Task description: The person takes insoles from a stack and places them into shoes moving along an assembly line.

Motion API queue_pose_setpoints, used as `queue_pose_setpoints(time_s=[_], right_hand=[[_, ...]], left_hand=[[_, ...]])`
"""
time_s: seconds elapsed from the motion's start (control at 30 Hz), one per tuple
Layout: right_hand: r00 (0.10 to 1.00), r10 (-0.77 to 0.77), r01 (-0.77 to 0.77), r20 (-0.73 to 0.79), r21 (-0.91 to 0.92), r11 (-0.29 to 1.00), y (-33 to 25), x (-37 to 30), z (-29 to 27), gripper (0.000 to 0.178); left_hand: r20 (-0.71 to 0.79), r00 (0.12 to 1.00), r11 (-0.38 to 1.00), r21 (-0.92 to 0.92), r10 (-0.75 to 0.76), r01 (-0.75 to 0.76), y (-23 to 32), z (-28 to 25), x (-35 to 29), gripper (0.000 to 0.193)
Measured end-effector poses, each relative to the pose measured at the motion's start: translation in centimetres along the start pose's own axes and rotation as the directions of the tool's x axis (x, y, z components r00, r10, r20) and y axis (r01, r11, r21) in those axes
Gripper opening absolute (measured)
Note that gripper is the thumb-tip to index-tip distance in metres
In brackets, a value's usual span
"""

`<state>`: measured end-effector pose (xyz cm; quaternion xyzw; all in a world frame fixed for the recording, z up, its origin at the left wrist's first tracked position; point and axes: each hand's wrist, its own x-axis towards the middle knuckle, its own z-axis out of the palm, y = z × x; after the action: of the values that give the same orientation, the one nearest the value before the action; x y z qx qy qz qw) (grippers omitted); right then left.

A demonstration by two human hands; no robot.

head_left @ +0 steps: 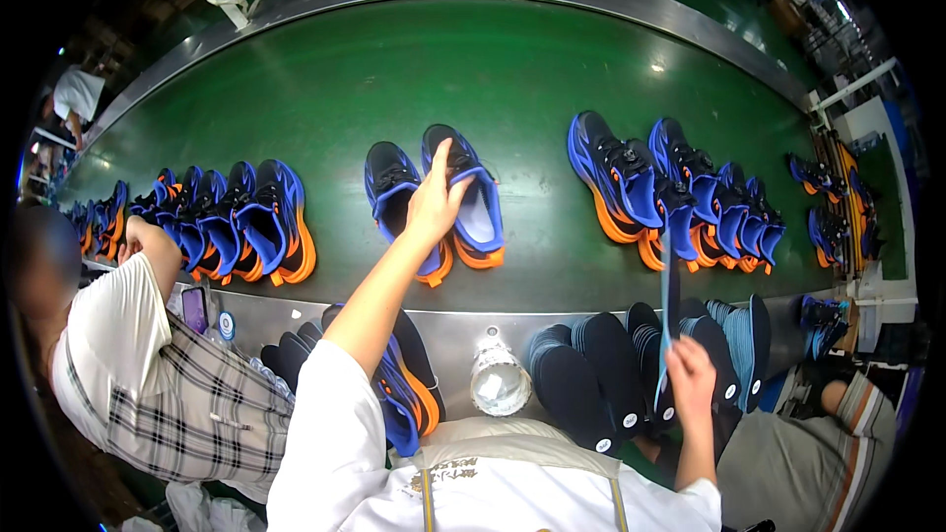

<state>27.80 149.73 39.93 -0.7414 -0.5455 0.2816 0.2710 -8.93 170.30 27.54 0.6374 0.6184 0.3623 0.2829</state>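
Two black, blue and orange sneakers stand side by side on the green belt. My left hand grips the right sneaker near its tongue, thumb and forefinger at the opening; its other fingers are partly hidden. A pale lining shows inside that shoe. The left sneaker of the pair lies just beside my wrist, partly covered by my forearm. Over the near edge, my right hand pinches the lower end of a thin blue insole, which stands almost edge-on to the view.
Stacks of dark insoles line the metal ledge, beside a clear roll of tape. More sneakers stand in rows left and right on the belt. One person sits left, another right.
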Motion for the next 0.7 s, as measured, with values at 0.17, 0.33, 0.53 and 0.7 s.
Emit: queue_pose_setpoints(time_s=[0.17,0.33,0.53,0.7], right_hand=[[0.878,-0.063,-0.034,0.474,0.192,0.981,-8.9,9.2,3.1,0.019],[0.684,0.068,-0.002,0.726,-0.091,0.996,-11.7,13.9,9.6,0.022],[0.733,-0.299,0.596,0.611,-0.365,0.716,-9.2,14.7,18.4,0.016],[0.738,-0.255,0.606,0.625,-0.447,0.658,-9.7,12.8,20.6,0.018]], left_hand=[[0.113,0.990,0.935,-0.333,-0.088,0.122,0.1,3.0,1.0,0.032],[0.177,0.966,0.903,-0.356,-0.187,0.240,1.0,5.2,1.0,0.032],[0.398,0.903,0.863,-0.388,-0.160,0.324,3.2,4.8,1.4,0.036],[0.498,0.851,0.811,-0.423,-0.164,0.404,1.2,3.5,1.5,0.031]])
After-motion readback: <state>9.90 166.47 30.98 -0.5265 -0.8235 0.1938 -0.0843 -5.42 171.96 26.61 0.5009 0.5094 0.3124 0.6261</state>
